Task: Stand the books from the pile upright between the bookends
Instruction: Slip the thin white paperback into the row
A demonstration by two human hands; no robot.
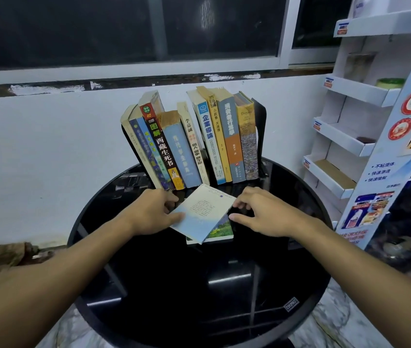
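Several books (189, 139) stand at the back of a round black table (199, 285); the left ones lean left and the right ones stand nearly upright, with a gap between the two groups. A black bookend (259, 126) closes the right side; a dark bookend (130, 144) is partly hidden behind the leftmost book. In front lies a pale blue and white book (203, 212), tilted, on top of a green-covered book (222, 231). My left hand (156, 212) holds the pale book's left edge with thumb and fingers. My right hand (262, 212) touches its right edge, fingers spread.
A white wall and a dark window are behind the table. At the right stands a white cardboard display rack (365, 121) with angled shelves, close to the table's edge. Marble-patterned floor (337, 322) shows below.
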